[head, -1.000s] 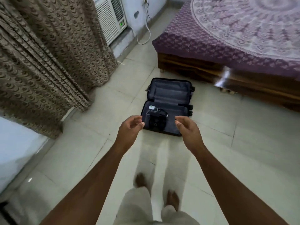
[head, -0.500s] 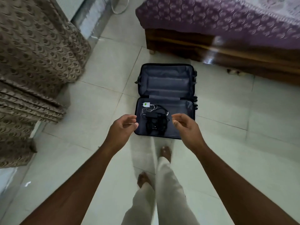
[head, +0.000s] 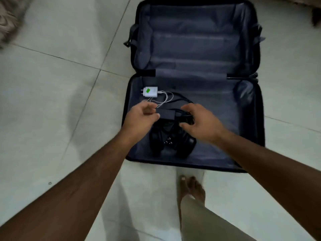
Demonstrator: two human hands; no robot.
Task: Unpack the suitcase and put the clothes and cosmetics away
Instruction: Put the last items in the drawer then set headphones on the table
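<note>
We stand barefoot (head: 192,188) on a pale tiled floor (head: 52,101) in a home, an open suitcase (head: 194,40) lying flat on it and patterned curtain fabric (head: 8,16) at the floor's far left corner.
</note>
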